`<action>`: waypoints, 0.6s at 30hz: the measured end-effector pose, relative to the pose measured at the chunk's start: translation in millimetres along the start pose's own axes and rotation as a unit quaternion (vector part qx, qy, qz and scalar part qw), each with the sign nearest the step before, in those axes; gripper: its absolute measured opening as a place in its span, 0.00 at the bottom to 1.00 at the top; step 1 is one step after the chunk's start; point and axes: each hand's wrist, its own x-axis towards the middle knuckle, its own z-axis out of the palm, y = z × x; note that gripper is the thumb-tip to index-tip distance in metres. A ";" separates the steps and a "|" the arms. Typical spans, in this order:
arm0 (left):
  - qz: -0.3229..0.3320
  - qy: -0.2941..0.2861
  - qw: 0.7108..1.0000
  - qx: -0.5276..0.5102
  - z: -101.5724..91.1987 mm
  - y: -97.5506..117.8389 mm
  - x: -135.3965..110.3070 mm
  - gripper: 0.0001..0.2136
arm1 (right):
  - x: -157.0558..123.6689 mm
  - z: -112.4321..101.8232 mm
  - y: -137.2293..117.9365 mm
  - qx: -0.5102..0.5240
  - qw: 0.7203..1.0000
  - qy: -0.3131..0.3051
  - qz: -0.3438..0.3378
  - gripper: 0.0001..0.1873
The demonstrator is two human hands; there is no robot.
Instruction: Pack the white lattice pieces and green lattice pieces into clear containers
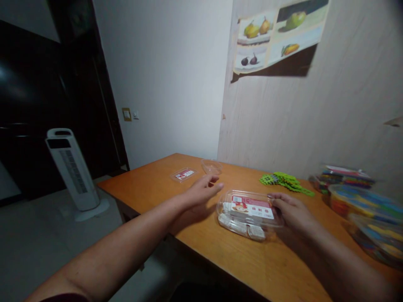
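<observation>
- Right side of the table (145, 184) was pretty crowded: a front tub (382, 237) with blue and yellow stuff, a bigger tub (362, 201) behind it, then a stack of packs (344, 174) at the back, kinda blurry. That lot sat close to the right forearm.
- Some bright green plastic thing (285, 181) lay near the wall (267, 134), behind the right hand (291, 210).
- Beyond the left hand (203, 192) there was a clear bowl (211, 167), with a labelled flat piece (184, 174) to its left.
- A tower fan (75, 172) stood on the floor, well apart from the table's left end.
- For room, bare wood ran left of the bowl, plus a strip between the clear box (236, 233) and the front edge. The wall closed off the back.
- The box was near the front edge, white packets (256, 232) in it and a labelled lid (252, 209) over the top. Couldn't tell if the lid was snapped on.
- Right hand had the lid's right end pinched, thumb on top.
- Left fingers were loose and grasping nothing, just beside the lid's left corner.
</observation>
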 end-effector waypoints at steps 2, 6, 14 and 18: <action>-0.069 0.008 0.997 -0.043 7.1 -15.0 0.1 0.13 | 1.0 2.4 14.0 0.036 0.998 -0.004 0.051 0.07; -0.142 0.009 0.980 -0.140 23.7 -28.1 -9.1 0.12 | 1.3 5.8 34.3 0.051 0.994 -0.004 0.095 0.08; -0.177 -0.019 0.958 -0.223 39.3 -22.5 -22.5 0.13 | 2.0 0.4 38.6 -0.085 0.996 -0.007 0.029 0.13; -0.177 -0.006 0.957 -0.230 41.7 -21.8 -24.3 0.16 | -1.3 3.7 36.0 -0.086 0.996 -0.005 0.025 0.15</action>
